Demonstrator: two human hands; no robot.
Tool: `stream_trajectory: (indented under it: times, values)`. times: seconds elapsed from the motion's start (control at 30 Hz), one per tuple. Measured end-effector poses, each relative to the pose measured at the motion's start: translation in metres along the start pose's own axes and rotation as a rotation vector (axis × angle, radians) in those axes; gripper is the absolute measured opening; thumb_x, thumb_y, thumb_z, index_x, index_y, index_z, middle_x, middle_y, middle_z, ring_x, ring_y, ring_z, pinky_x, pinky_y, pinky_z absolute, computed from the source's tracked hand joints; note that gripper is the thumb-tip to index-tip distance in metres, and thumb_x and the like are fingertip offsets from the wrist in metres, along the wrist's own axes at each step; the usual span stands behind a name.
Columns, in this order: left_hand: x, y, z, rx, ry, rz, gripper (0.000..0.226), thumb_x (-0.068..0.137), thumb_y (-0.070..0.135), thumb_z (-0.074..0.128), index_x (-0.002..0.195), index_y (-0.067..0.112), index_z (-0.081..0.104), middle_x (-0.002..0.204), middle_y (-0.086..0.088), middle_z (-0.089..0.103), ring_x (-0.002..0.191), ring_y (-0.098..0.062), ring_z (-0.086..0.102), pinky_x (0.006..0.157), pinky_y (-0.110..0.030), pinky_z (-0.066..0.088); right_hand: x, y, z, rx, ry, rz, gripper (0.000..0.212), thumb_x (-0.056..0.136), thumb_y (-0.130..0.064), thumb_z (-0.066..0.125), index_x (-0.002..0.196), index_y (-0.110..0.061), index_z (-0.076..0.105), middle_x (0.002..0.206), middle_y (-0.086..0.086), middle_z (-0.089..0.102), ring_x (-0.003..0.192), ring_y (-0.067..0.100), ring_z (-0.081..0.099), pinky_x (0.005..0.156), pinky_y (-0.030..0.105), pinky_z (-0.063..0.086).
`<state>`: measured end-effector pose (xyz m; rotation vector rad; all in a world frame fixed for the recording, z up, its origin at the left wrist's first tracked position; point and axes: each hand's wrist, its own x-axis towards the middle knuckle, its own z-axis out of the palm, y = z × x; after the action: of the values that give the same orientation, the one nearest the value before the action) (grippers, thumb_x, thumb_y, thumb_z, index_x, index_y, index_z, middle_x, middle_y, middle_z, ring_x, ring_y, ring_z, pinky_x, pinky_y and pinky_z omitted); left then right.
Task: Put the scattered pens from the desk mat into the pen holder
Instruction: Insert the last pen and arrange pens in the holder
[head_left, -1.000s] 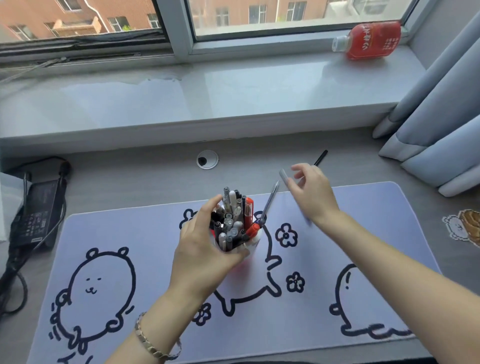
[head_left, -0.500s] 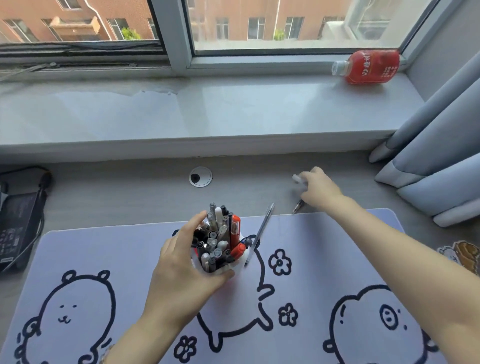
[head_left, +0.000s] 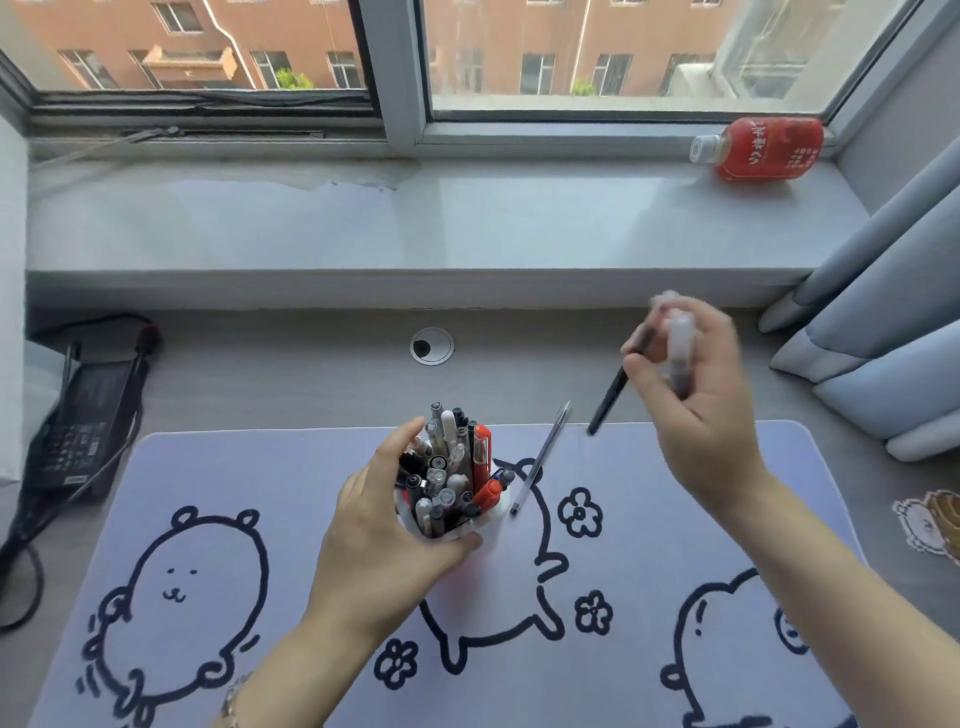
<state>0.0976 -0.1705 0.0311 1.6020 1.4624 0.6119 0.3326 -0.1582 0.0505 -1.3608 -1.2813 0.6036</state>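
Your right hand (head_left: 691, 395) grips a black pen (head_left: 610, 392) and a clear one, up right of the pen holder (head_left: 488, 517), black tip slanting toward it. Left hand (head_left: 387, 540) clasps the holder; a silver pen (head_left: 540, 457) lies just right.

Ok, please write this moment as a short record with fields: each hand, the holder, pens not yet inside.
left hand: left hand wrapped around the pen holder, steadying it on the desk mat
right hand: right hand raised, grip closed on a black pen and a blurred clear pen
holder: upright, crowded with pens
loose: one clear pen lying right of the holder
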Motion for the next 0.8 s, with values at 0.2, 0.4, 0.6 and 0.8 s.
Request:
stream_trajectory:
  times: [0.2, 0.4, 0.6, 0.8]
  values:
    - [-0.022, 0.007, -0.001, -0.012, -0.02, 0.029, 0.086, 0.039, 0.052, 0.073, 0.115, 0.063, 0.033, 0.109, 0.029, 0.052, 0.111, -0.009, 0.051, 0.093, -0.036, 0.049, -0.053, -0.039, 0.034, 0.15, -0.074, -0.167, 0.059, 0.086, -0.008, 0.047, 0.128, -0.045, 0.03, 0.082, 0.005, 0.049, 0.08, 0.006, 0.052, 0.075, 0.018, 0.047]
    - [-0.038, 0.015, -0.004, -0.028, 0.008, 0.088, 0.085, 0.04, 0.053, 0.072, 0.114, 0.065, 0.031, 0.112, 0.032, 0.052, 0.111, -0.007, 0.051, 0.09, -0.036, 0.051, -0.091, -0.024, 0.059, -0.083, -0.18, -0.089, 0.031, 0.087, -0.024, 0.048, 0.116, -0.034, 0.053, 0.099, -0.019, 0.054, 0.088, -0.004, 0.052, 0.078, 0.007, 0.042]
    - [-0.043, 0.014, -0.009, 0.032, 0.047, 0.096, 0.085, 0.043, 0.048, 0.072, 0.113, 0.067, 0.028, 0.106, 0.033, 0.051, 0.111, -0.01, 0.05, 0.089, -0.039, 0.051, -0.107, -0.022, 0.05, -0.302, -0.23, -0.081, 0.043, 0.086, -0.054, 0.047, 0.123, -0.034, 0.054, 0.116, -0.01, 0.042, 0.088, 0.002, 0.044, 0.077, 0.017, 0.044]
    - [-0.041, 0.006, -0.011, -0.103, 0.037, -0.044, 0.09, 0.052, 0.018, 0.085, 0.115, 0.059, 0.036, 0.103, 0.032, 0.048, 0.099, -0.02, 0.062, 0.088, -0.039, 0.052, -0.074, -0.04, 0.024, 0.318, 0.154, 0.309, 0.022, 0.1, -0.033, 0.03, 0.107, -0.044, 0.047, 0.063, -0.014, 0.05, 0.053, 0.0, 0.039, 0.048, 0.012, 0.035]
